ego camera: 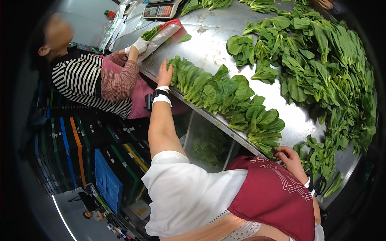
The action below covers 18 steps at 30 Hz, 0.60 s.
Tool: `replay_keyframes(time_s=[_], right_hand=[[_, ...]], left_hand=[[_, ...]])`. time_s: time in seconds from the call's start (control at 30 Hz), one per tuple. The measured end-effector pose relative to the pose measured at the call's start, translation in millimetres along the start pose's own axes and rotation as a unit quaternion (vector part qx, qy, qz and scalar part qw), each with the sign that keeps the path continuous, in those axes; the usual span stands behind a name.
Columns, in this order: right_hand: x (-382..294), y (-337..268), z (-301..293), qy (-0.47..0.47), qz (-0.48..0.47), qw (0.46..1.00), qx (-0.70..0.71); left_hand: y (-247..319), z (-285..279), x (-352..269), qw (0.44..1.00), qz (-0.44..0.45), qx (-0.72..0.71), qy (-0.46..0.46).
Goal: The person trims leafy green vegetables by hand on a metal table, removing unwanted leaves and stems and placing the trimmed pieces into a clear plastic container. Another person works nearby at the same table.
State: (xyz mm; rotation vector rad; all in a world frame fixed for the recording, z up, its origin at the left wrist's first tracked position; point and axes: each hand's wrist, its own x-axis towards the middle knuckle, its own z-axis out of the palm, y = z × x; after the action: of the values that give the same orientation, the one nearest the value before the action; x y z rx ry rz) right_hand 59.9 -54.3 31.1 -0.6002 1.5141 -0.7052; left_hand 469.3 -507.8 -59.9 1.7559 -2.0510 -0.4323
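Note:
A long row of leafy greens (211, 90), resembling bok choy, lies along the near edge of the metal table (193, 51). My left hand (165, 73) rests against the row's far left end, fingers extended and nothing visibly gripped. At the opposite end, my right hand (288, 158) has its fingers curled beside the stems of the last greens. Whether those fingertips pinch a stem cannot be made out. Both wrists wear white cuffs with dark straps.
A large heap of greens (325, 66) covers the table's right side. At left, a person (96, 81) in white gloves handles a clear bag (164, 37) of greens. A scale (161, 10) stands beyond. Below the edge sits a translucent bin (208, 144); stacked crates (75, 150) stand behind.

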Motion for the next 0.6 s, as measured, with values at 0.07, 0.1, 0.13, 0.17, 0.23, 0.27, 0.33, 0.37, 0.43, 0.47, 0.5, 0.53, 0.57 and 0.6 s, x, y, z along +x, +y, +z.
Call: replay_keyframes(time_s=[0.07,0.1,0.13,0.17,0.23,0.27,0.33,0.37,0.43,0.47,0.5,0.53,0.57,0.6], right_hand=[[-1.3,2.5,-1.0,0.005,0.0,1.0,0.004],[-1.8,3.7,-1.3,0.008,0.001,1.0,0.007],[-2.2,4.6,-1.5,0.018,0.005,1.0,0.005],[-2.1,5.6,-1.6,0.011,-0.003,1.0,0.004],[-1.6,7.7,-2.2,0.011,-0.014,1.0,-0.006],[-1.5,9.0,-2.5,0.005,-0.009,1.0,-0.014],[-1.5,12.0,-3.1,0.007,-0.007,1.0,-0.018],[0.3,13.8,-2.5,-0.001,-0.016,0.999,-0.049],[4.7,18.8,-2.8,0.024,-0.085,0.992,-0.086],[4.3,22.4,-3.1,0.014,-0.086,0.992,-0.093],[7.1,25.3,-2.8,0.017,-0.093,0.986,-0.138],[5.9,29.1,-5.1,-0.007,-0.046,0.992,-0.12],[5.0,31.1,-5.8,-0.005,-0.056,0.995,-0.085],[4.1,33.4,-7.5,0.031,-0.135,0.977,-0.16]], left_hand=[[5.2,-11.3,5.1,0.998,-0.029,-0.047,0.011],[7.7,-17.7,6.6,0.993,-0.057,-0.1,-0.004],[9.7,-23.2,5.2,0.989,-0.047,-0.132,0.039],[12.2,-25.6,4.5,0.987,-0.057,-0.14,0.06],[11.3,-28.5,-3.2,0.983,-0.076,-0.146,0.079],[9.0,-25.9,-8.2,0.982,-0.087,-0.151,0.071],[2.5,-7.8,-17.6,0.965,-0.066,-0.242,0.07],[-8.1,-5.7,-20.4,0.966,0.0,-0.259,-0.018],[-25.2,14.9,-18.7,0.986,0.03,-0.147,-0.07],[-31.0,28.6,-13.0,0.995,0.036,0.06,-0.077],[-37.4,36.2,-0.5,0.997,0.061,-0.003,-0.042],[-40.8,42.6,8.0,0.994,0.091,-0.065,-0.01],[-43.6,48.3,17.5,0.985,0.124,-0.123,0.019],[-47.2,47.7,21.8,0.989,0.089,-0.116,0.017]])
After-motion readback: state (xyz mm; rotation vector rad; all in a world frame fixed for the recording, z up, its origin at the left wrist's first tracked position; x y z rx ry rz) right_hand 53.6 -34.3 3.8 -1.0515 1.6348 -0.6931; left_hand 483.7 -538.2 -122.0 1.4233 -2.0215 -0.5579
